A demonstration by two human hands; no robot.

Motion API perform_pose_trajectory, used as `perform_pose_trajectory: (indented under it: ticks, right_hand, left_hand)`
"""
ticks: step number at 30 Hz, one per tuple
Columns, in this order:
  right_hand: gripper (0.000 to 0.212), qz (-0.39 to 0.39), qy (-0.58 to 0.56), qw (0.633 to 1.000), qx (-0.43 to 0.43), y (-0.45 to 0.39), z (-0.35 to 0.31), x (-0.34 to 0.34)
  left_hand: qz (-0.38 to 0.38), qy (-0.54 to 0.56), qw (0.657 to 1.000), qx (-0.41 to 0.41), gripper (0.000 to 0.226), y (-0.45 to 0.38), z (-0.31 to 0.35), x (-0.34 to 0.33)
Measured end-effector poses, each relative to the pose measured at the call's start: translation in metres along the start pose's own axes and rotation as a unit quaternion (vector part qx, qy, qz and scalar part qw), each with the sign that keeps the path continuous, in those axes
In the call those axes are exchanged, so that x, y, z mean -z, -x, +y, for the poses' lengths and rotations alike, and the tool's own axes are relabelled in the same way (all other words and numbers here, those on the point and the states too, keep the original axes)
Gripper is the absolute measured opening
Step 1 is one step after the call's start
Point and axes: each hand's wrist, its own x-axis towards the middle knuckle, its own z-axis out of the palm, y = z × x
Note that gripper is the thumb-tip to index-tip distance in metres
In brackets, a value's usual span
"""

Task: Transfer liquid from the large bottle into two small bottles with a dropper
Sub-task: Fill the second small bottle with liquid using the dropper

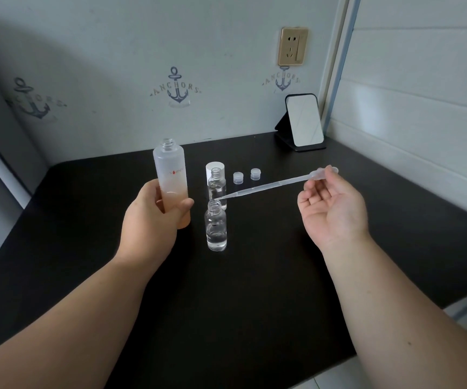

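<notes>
My left hand [153, 217] grips the lower part of the large frosted bottle [170, 169], which stands uncapped and upright on the black table [254, 290]. My right hand [332, 204], palm up, pinches the bulb end of a clear plastic dropper [277, 183]. The dropper slants down to the left, and its tip hovers just above the open mouth of the near small bottle [216, 228]. That bottle holds a little clear liquid at its bottom. A second small open bottle [217, 188] stands right behind it, with liquid in it.
A white cap [215, 167] stands behind the far small bottle. Two small clear caps [238, 177] [255, 174] lie to its right. A standing mirror [304, 122] is at the back right corner. Walls close off the back and right sides.
</notes>
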Motion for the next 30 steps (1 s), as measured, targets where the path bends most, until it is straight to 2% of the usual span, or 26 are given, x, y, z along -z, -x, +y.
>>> perform_pose_trajectory:
  ticks: [6,10,12,15,17,21,25,30]
  right_hand:
    - [0.026,0.003,0.004,1.000,-0.002,-0.001,0.000,0.000]
    - [0.028,0.000,0.010,1.000,0.001,-0.001,0.000,0.000]
    - [0.029,-0.003,0.012,1.000,0.002,-0.001,0.000,0.000]
    - [0.029,-0.004,0.016,1.000,0.002,-0.001,0.000,0.001]
    - [0.027,-0.006,0.017,1.000,0.002,-0.001,0.000,0.000]
    - [0.024,-0.001,0.022,1.000,0.001,-0.001,0.000,0.001]
    - [0.020,0.002,0.028,1.000,0.000,-0.002,-0.001,0.001]
    - [0.022,-0.001,0.030,1.000,-0.001,-0.002,-0.001,0.002]
  left_hand:
    - [-0.014,0.009,1.000,0.007,0.061,-0.001,0.001,0.000]
    - [-0.018,0.059,0.998,0.009,0.061,0.004,0.005,0.003]
    - [0.020,0.096,0.995,0.006,0.050,0.008,0.008,0.007]
    - [0.105,0.107,0.988,-0.045,0.029,0.016,0.015,0.014]
    - [0.112,0.109,0.984,-0.081,0.023,0.021,0.018,0.017]
    - [0.015,0.094,0.989,-0.114,0.026,0.029,0.022,0.015]
    - [-0.105,0.060,0.986,-0.112,0.025,0.028,0.020,0.013]
    - [-0.218,0.009,0.968,-0.124,0.041,0.025,0.017,0.008]
